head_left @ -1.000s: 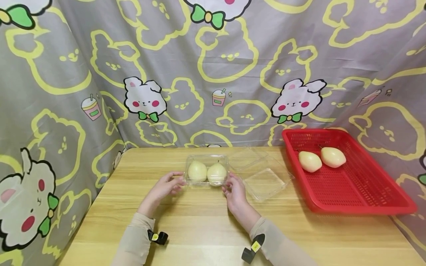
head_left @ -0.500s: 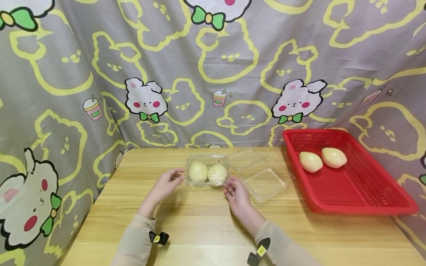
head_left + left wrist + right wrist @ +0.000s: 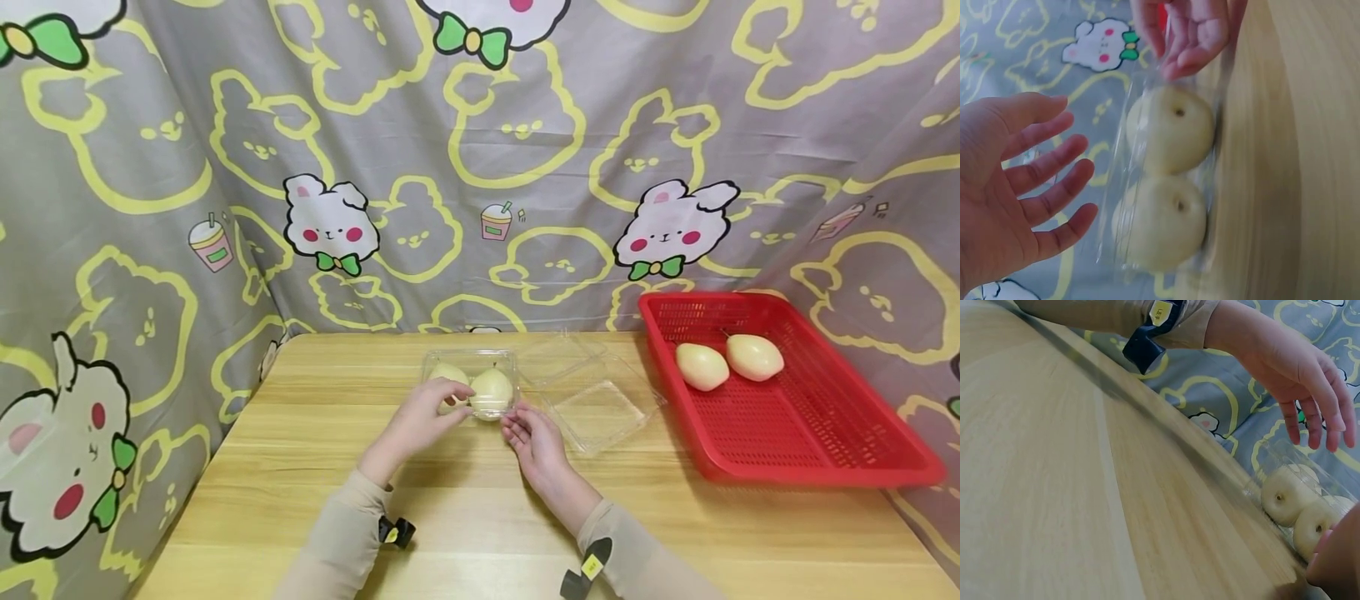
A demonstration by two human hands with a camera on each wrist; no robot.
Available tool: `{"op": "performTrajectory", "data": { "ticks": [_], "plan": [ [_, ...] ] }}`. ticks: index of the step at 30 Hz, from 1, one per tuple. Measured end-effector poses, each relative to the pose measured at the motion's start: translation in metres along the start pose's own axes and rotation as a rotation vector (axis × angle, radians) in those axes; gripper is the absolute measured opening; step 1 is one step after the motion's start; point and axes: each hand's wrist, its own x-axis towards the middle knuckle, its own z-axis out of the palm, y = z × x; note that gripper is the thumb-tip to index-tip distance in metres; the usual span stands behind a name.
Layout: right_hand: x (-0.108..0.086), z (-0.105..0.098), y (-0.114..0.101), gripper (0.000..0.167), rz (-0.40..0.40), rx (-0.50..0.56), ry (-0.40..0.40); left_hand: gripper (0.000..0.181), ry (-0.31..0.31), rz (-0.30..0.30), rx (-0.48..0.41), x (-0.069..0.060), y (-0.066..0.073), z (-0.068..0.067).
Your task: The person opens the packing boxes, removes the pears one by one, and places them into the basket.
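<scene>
A clear plastic clamshell box (image 3: 470, 358) with two pale yellow pears (image 3: 491, 390) side by side in it sits on the table. Plastic reaches over the pears, and its lid looks down. My left hand (image 3: 420, 421) hovers in front of the box's left half, partly covering the left pear in the head view. In the left wrist view, the left hand's spread fingers (image 3: 1060, 187) hold nothing and stay apart from the plastic. At the box's near right corner, my right hand (image 3: 542, 446) touches the plastic with loosely bent fingers.
Another clear plastic box (image 3: 600, 412) lies open to the right on the wooden table (image 3: 480, 517). A red basket (image 3: 817, 467) with two more pears (image 3: 753, 357) stands at the far right. A patterned curtain (image 3: 420, 125) closes off the back and sides.
My left hand has left the box's left end and moved rightward, in front of the left pear. The right hand slid slightly down along the right end. The box has hardly moved.
</scene>
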Motion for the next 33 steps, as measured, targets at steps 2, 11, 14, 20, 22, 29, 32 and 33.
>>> {"op": "performTrajectory", "data": {
  "ticks": [2,11,14,20,22,29,32,33],
  "plan": [
    [0.001,-0.001,0.001,0.021,-0.002,-0.005,-0.004,0.024,-0.006,0.018,0.038,0.001,0.004,0.005],
    [0.002,-0.004,0.001,0.021,-0.002,0.004,-0.019,0.022,-0.05,0.06,0.225,0.005,0.016,0.022],
    [0.002,-0.005,0.001,0.021,-0.002,0.006,-0.028,0.022,-0.048,0.08,0.304,0.007,0.019,0.027],
    [0.004,-0.006,0.001,0.017,0.0,0.026,-0.041,0.018,-0.004,0.131,0.445,0.01,0.022,0.036],
    [0.004,-0.006,0.001,0.014,0.005,0.034,-0.042,0.014,0.023,0.15,0.478,0.011,0.022,0.039],
    [0.005,-0.008,0.002,0.01,0.013,0.049,-0.046,0.005,0.083,0.163,0.56,0.013,0.023,0.045],
    [0.005,-0.009,0.002,0.007,0.015,0.055,-0.048,0.004,0.094,0.169,0.579,0.013,0.023,0.047],
    [0.005,-0.009,0.001,0.005,0.016,0.055,-0.049,0.005,0.098,0.17,0.584,0.013,0.023,0.047]
  ]
}}
